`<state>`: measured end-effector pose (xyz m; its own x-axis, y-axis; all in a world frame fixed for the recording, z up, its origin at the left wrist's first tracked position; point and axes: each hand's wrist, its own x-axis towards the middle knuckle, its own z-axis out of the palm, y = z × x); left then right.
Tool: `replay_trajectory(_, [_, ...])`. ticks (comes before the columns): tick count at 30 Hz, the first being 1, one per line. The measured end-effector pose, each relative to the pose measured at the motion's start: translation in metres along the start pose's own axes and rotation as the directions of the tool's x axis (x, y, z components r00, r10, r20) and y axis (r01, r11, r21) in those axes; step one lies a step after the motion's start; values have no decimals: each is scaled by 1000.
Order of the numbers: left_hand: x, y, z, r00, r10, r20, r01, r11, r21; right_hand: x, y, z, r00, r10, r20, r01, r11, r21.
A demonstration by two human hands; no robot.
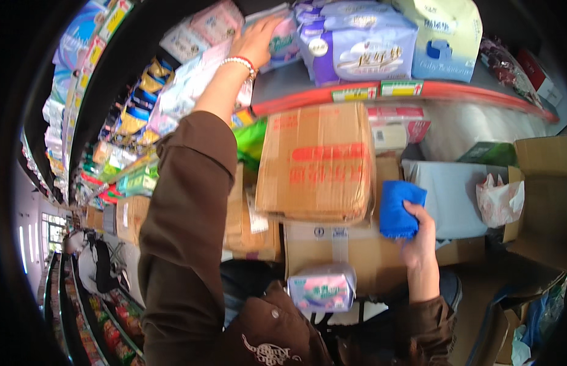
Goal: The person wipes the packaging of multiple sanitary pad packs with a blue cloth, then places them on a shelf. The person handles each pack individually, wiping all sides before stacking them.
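Observation:
My left hand (258,44) reaches up to the shelf, fingers stretched over a pink and teal soft pack (284,44). Whether it grips that pack I cannot tell, as the fingertips rest along its edge. A red and white bead bracelet circles the wrist. Lower right, my right hand (420,229) is closed around a folded blue cloth (400,206), held in front of stacked boxes. Beside my left hand stand purple sanitary pad packs (375,52). A small pink and lilac pack (322,291) sits low in front of my body.
A taped cardboard box (314,161) stands below the red shelf edge (466,93). To its right are a grey box (451,204) with a crumpled plastic bag (500,200), and an open carton (544,201). A pale yellow and blue pack (445,43) stands on the shelf.

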<state>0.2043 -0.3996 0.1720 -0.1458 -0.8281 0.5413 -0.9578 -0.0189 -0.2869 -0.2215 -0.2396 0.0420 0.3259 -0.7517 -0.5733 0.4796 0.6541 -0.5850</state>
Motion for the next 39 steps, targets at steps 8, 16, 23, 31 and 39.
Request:
replay_trajectory(8, [-200, 139, -134, 999, 29, -44, -51, 760, -647, -24, 10, -4, 757, 11, 654, 433, 741, -513])
replay_trajectory(16, [-403, 231, -193, 774, 208, 599, 336, 666, -666, -31, 44, 7, 459, 497, 737, 514, 528, -676])
replay_trajectory(23, [-414, 248, -155, 900, -127, 417, 434, 339, -835, -27, 63, 2, 831, 160, 533, 250, 749, -614])
replay_trajectory(31, [-360, 164, -199, 835, -183, 518, 480, -215, -850, -9, 44, -17, 938, 23, 347, 73, 963, -260])
replay_trajectory(39, [-245, 87, -191, 839, -486, 244, 315, 68, -947, -24, 62, 0, 904, 133, 405, 24, 932, -361])
